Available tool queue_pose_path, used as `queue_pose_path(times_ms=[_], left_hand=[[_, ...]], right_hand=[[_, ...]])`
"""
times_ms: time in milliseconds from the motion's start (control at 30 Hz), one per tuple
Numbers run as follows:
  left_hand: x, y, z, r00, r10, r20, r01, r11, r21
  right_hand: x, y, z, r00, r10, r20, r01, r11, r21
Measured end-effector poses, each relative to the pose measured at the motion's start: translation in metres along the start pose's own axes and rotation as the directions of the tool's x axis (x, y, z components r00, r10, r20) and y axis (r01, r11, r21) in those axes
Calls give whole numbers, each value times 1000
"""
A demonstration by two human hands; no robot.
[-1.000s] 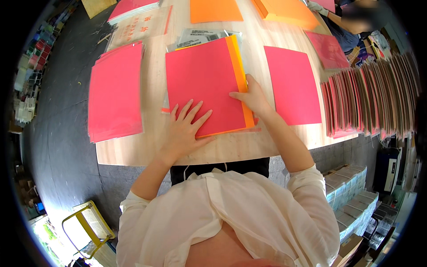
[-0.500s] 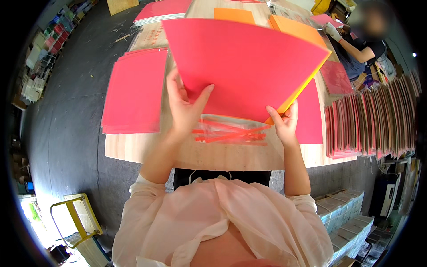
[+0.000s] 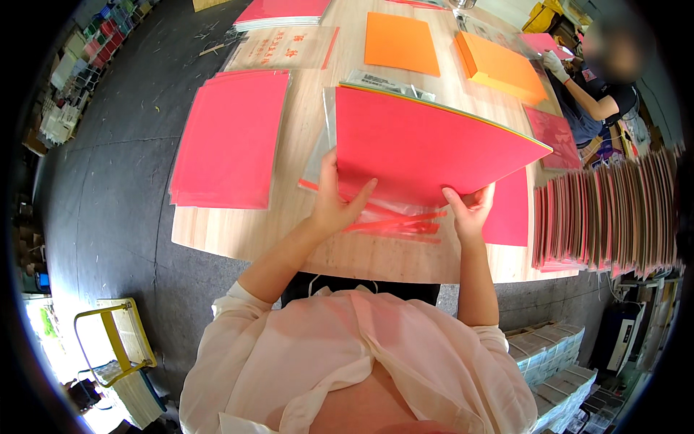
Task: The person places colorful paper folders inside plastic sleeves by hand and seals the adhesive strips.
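Note:
Between both hands I hold a stack of coloured sheets (image 3: 434,145), red on the face toward me, with a thin yellow edge along its top. My left hand (image 3: 340,197) grips its lower left, thumb on the red face and fingers behind. At the lower right corner, my right hand (image 3: 470,206) pinches it with the thumb in front. The stack is tilted up above the table. Beneath and behind it lie clear plastic bags with red edge strips (image 3: 401,223), partly hidden by the stack.
Packed red sheets (image 3: 228,141) lie left on the wooden table (image 3: 224,235). Orange sheets (image 3: 401,43) and an orange stack (image 3: 502,69) lie at the back. A long row of upright packs (image 3: 607,213) stands right. A gloved co-worker (image 3: 603,101) sits at the far right.
The stack has come down and nearer, shifting right, its edges now more even. Both hands moved with it, the left one rightward. The orange sheets behind are now more visible.

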State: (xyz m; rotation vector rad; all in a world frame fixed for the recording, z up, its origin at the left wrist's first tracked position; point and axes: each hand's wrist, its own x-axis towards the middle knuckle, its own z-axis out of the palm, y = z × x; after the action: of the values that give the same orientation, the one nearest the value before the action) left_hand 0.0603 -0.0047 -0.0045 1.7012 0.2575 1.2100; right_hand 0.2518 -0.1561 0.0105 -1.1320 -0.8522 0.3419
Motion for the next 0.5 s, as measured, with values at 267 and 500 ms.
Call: queue_pose_path(times_ms=[267,500], left_hand=[[-10,-2,10,994,92,-53,-95,994,-54],[-11,-7,2,994,110,-19,-108,990,88]], right_hand=[[-6,9,-7,992,-104,-66,106,994,16],[-8,16,-13,998,-36,-53,33,998,-45]])
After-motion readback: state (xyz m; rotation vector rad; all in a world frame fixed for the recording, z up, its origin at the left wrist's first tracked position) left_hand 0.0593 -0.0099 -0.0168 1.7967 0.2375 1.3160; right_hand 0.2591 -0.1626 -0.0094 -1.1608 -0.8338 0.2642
